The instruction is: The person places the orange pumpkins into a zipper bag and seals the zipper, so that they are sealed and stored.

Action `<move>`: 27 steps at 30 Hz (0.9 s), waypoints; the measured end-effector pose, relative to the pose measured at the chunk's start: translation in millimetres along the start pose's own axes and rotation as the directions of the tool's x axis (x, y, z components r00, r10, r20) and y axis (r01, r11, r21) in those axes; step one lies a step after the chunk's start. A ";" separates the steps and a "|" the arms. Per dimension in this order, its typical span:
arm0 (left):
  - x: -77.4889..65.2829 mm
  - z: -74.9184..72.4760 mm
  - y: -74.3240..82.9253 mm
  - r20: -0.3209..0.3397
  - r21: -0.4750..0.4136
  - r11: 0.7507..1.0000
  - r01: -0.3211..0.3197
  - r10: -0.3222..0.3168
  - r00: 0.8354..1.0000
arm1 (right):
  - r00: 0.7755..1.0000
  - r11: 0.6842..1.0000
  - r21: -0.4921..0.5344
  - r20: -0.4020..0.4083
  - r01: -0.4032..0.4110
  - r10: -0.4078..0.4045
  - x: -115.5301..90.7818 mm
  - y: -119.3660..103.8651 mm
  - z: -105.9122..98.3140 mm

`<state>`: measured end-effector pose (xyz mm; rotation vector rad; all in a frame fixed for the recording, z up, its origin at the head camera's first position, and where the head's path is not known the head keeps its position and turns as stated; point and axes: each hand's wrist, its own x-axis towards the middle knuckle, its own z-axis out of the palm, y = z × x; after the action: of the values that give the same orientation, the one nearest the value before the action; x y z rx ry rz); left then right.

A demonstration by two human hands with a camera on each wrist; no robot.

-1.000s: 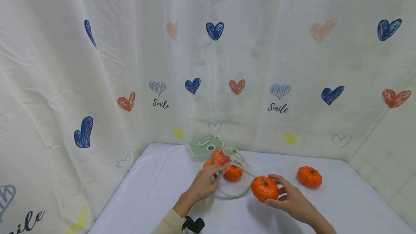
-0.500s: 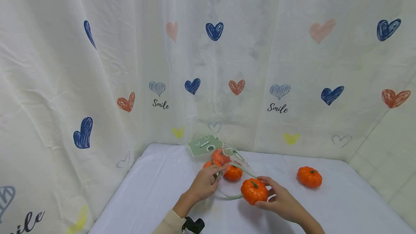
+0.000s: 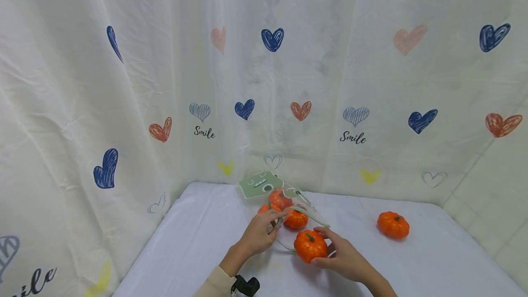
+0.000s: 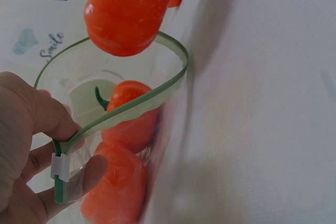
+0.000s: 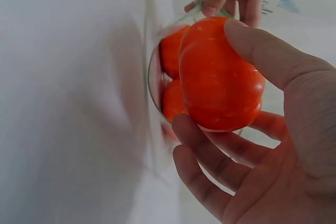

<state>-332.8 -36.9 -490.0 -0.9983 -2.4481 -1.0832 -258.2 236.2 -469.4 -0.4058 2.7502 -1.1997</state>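
Observation:
A clear zip bag (image 4: 176, 80) with a green zip edge and a white slider lies on the table, its mouth spread toward me. Near the slider, my left hand (image 3: 259, 233) pinches that edge between thumb and fingers. Through the clear plastic show several small orange pumpkins, among them a front pumpkin (image 3: 296, 220) and a rear pumpkin (image 3: 281, 199). My right hand (image 3: 345, 256) grips another small pumpkin (image 3: 310, 246) with a green stem, thumb on one side and fingers on the other. In the left wrist view this pumpkin hangs right at the bag's opening.
One more small pumpkin (image 3: 393, 225) lies on the white-covered table (image 3: 445, 255) to the right. Behind the table hangs a pale curtain (image 3: 321, 77) printed with hearts. The bag's green printed end (image 3: 260, 184) lies near the table's back edge.
My right hand has moved left with its pumpkin, from right of the bag's mouth to in front of it. The left hand and the bag stay about where they were.

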 end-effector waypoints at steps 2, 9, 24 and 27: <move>0.1 -0.2 0.4 -0.002 -0.001 1.000 0.002 -0.002 1.000 | 1.000 1.000 0.001 0.002 -0.002 0.002 2.6 0.2 3.6; 0.3 -0.2 0.9 0.008 -0.008 1.000 0.019 -0.019 1.000 | 1.000 1.000 0.009 0.004 -0.028 0.028 9.8 -1.9 14.9; 0.0 2.6 -3.9 -0.001 -0.007 1.000 -0.021 0.021 1.000 | 0.996 0.999 -0.044 -0.084 -0.018 0.014 17.1 -0.6 30.1; 0.2 2.3 -4.7 -0.006 -0.003 1.000 -0.030 0.030 1.000 | 0.991 0.996 -0.077 -0.130 -0.034 0.024 18.0 -2.0 30.8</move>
<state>-336.1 -37.3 -493.9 -1.0279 -2.4191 -1.0788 -268.6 208.1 -488.8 -0.3051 2.9100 -1.1520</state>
